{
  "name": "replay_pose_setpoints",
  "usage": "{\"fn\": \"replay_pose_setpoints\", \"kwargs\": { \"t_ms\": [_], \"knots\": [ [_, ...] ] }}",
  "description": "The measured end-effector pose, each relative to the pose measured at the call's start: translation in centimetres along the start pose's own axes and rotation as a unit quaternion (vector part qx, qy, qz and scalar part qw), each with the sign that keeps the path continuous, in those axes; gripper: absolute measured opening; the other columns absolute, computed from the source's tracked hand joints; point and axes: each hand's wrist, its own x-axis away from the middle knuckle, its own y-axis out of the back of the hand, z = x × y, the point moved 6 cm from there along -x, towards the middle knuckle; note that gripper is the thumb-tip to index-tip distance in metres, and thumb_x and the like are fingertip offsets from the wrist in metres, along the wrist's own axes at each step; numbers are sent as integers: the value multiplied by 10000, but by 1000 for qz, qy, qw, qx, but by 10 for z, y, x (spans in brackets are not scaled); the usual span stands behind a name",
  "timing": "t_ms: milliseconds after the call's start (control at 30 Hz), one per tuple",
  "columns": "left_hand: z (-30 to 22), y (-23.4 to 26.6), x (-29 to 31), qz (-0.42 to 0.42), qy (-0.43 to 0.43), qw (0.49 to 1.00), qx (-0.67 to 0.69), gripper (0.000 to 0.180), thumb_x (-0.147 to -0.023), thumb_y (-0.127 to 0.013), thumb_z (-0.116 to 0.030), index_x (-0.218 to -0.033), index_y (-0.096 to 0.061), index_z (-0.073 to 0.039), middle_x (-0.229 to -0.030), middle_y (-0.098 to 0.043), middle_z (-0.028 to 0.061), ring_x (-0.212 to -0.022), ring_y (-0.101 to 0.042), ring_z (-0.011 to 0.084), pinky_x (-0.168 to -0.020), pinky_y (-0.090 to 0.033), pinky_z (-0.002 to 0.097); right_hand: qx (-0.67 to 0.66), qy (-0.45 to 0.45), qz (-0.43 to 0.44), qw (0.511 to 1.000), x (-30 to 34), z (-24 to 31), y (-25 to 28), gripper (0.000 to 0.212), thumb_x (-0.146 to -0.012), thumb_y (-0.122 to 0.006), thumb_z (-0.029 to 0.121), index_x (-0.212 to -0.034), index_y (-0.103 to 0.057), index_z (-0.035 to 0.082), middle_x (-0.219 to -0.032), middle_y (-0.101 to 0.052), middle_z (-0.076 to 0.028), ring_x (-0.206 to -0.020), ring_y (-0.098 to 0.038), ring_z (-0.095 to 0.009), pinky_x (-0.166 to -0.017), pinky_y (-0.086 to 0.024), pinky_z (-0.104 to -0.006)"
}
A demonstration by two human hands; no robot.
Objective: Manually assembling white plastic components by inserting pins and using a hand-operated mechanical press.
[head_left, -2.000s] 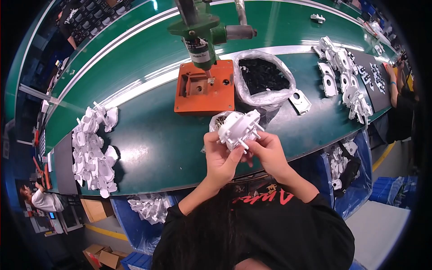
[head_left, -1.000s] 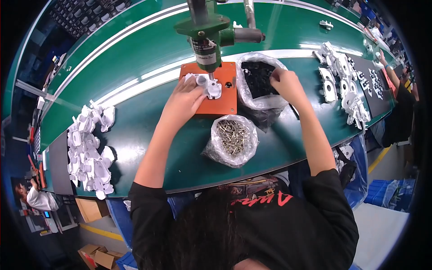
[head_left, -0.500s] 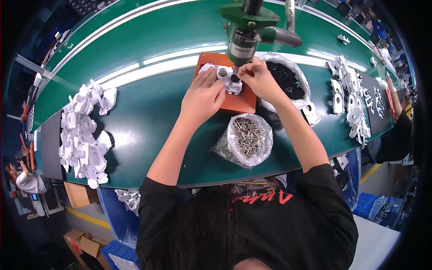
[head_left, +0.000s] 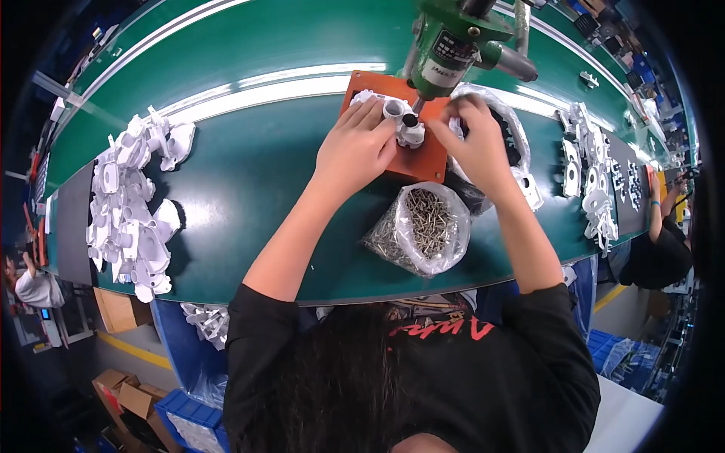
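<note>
My left hand (head_left: 356, 147) lies over a white plastic housing (head_left: 414, 136) and grips it, thumb along its near side. The housing rests on an orange plate (head_left: 423, 164). A round black piece (head_left: 410, 120) sits at one of its tubes, just below the tip of a green power-driver head (head_left: 445, 60). My right hand (head_left: 479, 143) is in the air to the right of the plate, beside a clear bag of black parts (head_left: 516, 151). Its fingers are somewhat blurred but look apart, with nothing visible in them.
A clear bag of metal screws (head_left: 429, 223) stands in front of the plate. White plastic parts are heaped at the left (head_left: 132, 215) and the right (head_left: 596, 177). A white piece (head_left: 531, 190) lies by the black parts' bag. Another person (head_left: 657, 253) works at far right.
My right hand has left the black piece on the housing and moved right toward the bag of black parts. My left hand stays on the housing. The whole view has shifted slightly.
</note>
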Motion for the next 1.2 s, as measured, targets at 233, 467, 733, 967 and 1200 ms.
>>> {"fn": "replay_pose_setpoints", "kwargs": {
  "t_ms": [233, 467, 733, 967, 1200],
  "knots": [
    [-2, -1, -3, 0, -6, 1000, -19, 129, -785, -584, -114, -879, -617, -32, -1062, -625, 200, -1079, -568, 332, -977, -415, 423, 53, 182, 164, 968, 72, 38, -16, 102, -708, -666, 62, -801, -640, 32, -766, -550, -80, -777, -539, -264, -712, -453, -367],
    [-2, -2, -2, -4, -3, 1000, -19, 140, -786, -585, -111, -893, -625, -32, -1057, -631, 198, -1080, -569, 326, -975, -419, 416, 57, 188, 158, 968, 71, 41, -20, 152, -706, -672, 83, -848, -639, 36, -769, -545, -65, -784, -535, -246, -716, -443, -354],
    [-2, -1, -2, -11, -3, 1000, -18, 137, -783, -590, -113, -885, -627, -29, -1054, -634, 190, -1073, -573, 323, -973, -421, 416, 116, 195, 136, 964, 72, 41, -29, 172, -678, -692, 119, -830, -649, 53, -763, -550, -49, -783, -529, -230, -702, -433, -347],
    [-3, -1, -3, -12, -2, 1000, -14, 128, -781, -591, -114, -866, -618, -23, -1047, -634, 193, -1070, -574, 323, -972, -422, 411, 123, 190, 116, 967, 73, 43, -31, 144, -680, -687, 121, -803, -649, 56, -760, -551, -41, -784, -524, -223, -700, -422, -340],
    [-3, 0, -3, -10, -2, 1000, -19, 118, -778, -591, -113, -851, -605, -21, -1037, -636, 193, -1070, -574, 320, -970, -423, 407, 128, 211, 110, 963, 74, 44, -33, 122, -671, -684, 118, -775, -646, 69, -752, -553, -27, -766, -517, -213, -680, -394, -328]
  ]
}}
